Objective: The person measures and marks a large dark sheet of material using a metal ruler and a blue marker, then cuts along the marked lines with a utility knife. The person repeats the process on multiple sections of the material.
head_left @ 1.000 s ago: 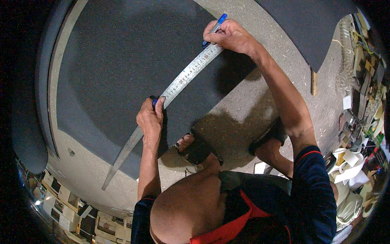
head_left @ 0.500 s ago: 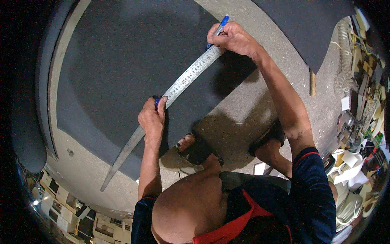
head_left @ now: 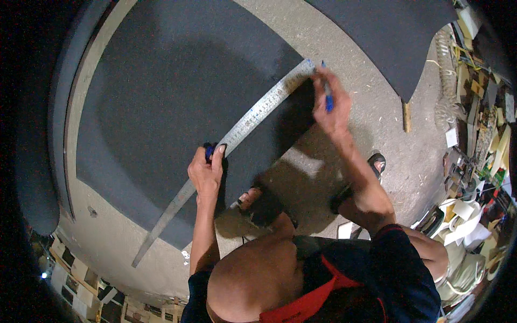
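A long metal ruler (head_left: 253,119) lies diagonally across a dark grey sheet (head_left: 161,97) on the floor, its lower left end reaching past the sheet's edge. My left hand (head_left: 205,173) is closed on the ruler near its middle, thumb on top. A small dark blue object (head_left: 209,153) shows at those fingers; its kind I cannot make out. Close by the ruler's far end is my right hand (head_left: 334,110), slightly blurred, closed around a pen with a blue end (head_left: 329,102). Whether that hand touches the ruler I cannot tell.
Another dark sheet (head_left: 382,37) lies at the upper right, with a wooden strip (head_left: 407,117) under its corner. Scraps and coils (head_left: 463,220) pile along the right. A long dark roll or edge (head_left: 62,124) curves down the left. My sandalled feet (head_left: 261,207) are beside the sheet.
My right hand has come off the ruler's upper part, moving right and nearer to me, and the pen has turned in its fingers. More of the ruler's far end shows. My left hand still grips it.
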Demonstrator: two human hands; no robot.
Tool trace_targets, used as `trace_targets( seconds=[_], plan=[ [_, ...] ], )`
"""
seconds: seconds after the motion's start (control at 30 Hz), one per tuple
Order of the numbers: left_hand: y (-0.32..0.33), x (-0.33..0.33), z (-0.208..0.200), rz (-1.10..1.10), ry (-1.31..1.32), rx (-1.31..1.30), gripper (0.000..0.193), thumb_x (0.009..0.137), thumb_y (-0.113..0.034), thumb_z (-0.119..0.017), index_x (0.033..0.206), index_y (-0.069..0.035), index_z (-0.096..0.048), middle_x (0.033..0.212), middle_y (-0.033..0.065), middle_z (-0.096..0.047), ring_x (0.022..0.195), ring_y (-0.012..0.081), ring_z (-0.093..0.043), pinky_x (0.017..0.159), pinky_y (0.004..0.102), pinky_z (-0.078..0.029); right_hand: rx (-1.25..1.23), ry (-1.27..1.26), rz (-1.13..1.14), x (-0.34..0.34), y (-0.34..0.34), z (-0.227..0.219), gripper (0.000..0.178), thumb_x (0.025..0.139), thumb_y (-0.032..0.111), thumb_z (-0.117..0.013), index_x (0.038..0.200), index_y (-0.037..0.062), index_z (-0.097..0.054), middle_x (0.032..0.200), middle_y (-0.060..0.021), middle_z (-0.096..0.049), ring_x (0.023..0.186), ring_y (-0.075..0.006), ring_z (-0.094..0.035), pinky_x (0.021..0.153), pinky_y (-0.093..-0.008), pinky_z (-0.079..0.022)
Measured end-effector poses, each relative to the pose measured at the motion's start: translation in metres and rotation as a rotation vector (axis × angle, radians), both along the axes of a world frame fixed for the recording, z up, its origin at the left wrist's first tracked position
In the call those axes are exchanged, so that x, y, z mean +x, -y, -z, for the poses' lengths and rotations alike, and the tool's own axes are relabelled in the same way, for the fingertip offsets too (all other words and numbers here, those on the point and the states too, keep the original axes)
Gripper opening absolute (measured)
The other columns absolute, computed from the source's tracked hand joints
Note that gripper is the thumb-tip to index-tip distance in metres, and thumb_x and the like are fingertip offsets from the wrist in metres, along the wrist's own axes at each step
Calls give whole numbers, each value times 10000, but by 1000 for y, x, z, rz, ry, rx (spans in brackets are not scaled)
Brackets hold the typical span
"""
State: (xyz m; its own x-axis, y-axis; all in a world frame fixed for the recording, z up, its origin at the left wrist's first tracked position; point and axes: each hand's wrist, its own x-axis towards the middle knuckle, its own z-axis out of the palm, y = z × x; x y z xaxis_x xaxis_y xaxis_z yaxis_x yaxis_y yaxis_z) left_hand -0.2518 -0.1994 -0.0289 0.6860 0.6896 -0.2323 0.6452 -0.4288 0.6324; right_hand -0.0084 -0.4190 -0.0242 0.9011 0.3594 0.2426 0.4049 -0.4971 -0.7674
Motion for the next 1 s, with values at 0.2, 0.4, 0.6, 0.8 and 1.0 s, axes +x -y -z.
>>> trace_targets(
  seconds=[0.2,0.4,0.6,0.8,1.0],
  plan=[
    [0,-20,-20,-45,-62,7,367,848,-301,-810,789,11,-626,641,134,-613,548,238,-575,564,367,-479,-231,140,-213,-63,-6,-8,469,864,39,-681,1321,38,-577,1251,-179,-633,1098,-392,-587,941,-456,-486],
    [-31,-61,-15,-75,-122,19,384,850,-307,-814,788,11,-606,622,97,-576,550,190,-512,546,348,-453,-239,125,-394,-84,-30,-1,578,809,100,-742,1353,78,-548,1263,-140,-588,1155,-352,-530,981,-484,-437],
    [-59,-75,-7,-133,-82,175,469,873,-377,-786,740,-21,-511,599,94,-524,532,216,-490,520,371,-427,-224,135,-492,-80,-68,-8,548,809,97,-749,1332,45,-595,1286,-155,-598,1185,-329,-523,1004,-437,-446],
    [-91,-62,2,-138,-13,245,458,926,-366,-731,752,-15,-494,601,132,-561,514,269,-522,513,400,-439,-136,144,-503,-65,-105,-11,559,814,101,-749,1343,35,-579,1294,-192,-590,1174,-378,-546,992,-482,-464],
    [-106,-66,16,-21,-4,338,432,901,-327,-765,747,-24,-500,608,163,-570,485,313,-529,487,406,-442,-183,155,-480,-60,-123,2,583,795,107,-760,1344,43,-576,1313,-196,-576,1193,-377,-529,1016,-503,-440]
  ],
)
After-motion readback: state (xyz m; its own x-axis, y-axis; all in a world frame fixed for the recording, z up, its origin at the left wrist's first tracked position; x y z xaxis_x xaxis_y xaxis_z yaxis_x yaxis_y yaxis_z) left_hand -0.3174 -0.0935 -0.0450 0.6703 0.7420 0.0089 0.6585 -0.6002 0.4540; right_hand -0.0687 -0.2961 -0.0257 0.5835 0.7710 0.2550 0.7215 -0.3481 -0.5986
